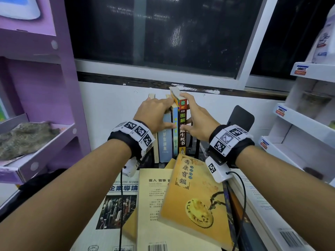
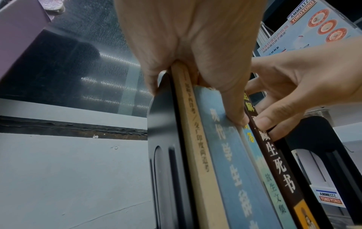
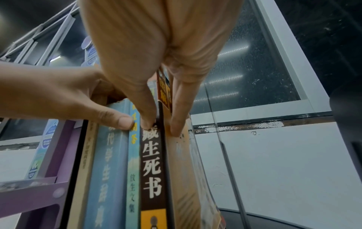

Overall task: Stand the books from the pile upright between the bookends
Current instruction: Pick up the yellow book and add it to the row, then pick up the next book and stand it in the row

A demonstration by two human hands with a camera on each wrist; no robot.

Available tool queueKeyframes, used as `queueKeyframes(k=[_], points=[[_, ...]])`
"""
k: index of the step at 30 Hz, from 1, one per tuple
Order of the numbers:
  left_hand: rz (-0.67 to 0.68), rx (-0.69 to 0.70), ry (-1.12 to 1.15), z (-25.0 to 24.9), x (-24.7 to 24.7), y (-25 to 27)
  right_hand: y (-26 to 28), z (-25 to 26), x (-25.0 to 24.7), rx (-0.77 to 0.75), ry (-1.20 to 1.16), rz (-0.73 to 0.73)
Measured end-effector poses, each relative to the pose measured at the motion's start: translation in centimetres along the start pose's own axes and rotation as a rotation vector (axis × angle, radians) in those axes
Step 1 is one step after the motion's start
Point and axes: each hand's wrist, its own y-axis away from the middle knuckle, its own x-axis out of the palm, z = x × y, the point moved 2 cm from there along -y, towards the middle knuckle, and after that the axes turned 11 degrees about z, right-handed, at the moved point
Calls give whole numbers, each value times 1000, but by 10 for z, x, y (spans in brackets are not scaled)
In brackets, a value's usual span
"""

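Several books stand upright against the black left bookend [image 2: 162, 131]: a tan book [image 2: 195, 147], a thick blue book [image 1: 165, 142] and a thin light-blue book [image 3: 133, 162]. My left hand [image 1: 154, 113] curls over their tops, thumb pressed on the blue spine. My right hand [image 1: 197, 122] pinches a dark-spined book [image 1: 182, 131] beside them, thumb on one cover and fingers on the other; its top stands higher than the neighbours. The right bookend [image 1: 241, 116] stands apart, with a gap between. The pile lies in front: a yellow book [image 1: 192, 192], a cream book [image 1: 150, 205], a business book [image 1: 112, 205].
A purple shelf unit [image 1: 45, 87] holding a grey rock-like lump [image 1: 23, 138] stands close on the left. White display shelves [image 1: 308, 124] stand on the right. A white wall and a dark window [image 1: 163, 33] lie behind the books. Wrist cables hang over the pile.
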Motion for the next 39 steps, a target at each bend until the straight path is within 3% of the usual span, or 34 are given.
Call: queueKeyframes(k=[9,17,21,32,36,39], points=[[162,-30,72,-7,-21,5,6,0,-11,4,60,-1],[103,-22,123,-31,-42,39,57,11,-41,7,199,34],[148,-10,134,-46,-47,64,94,11,-49,44,267,101],[549,31,163,-102,-29,98,192,-31,-57,195,349,305],[725,-28,95,-107,-18,101,200,-28,-57,147,339,286],[817,-93,52,-107,-14,100,195,-17,-49,131,363,361]])
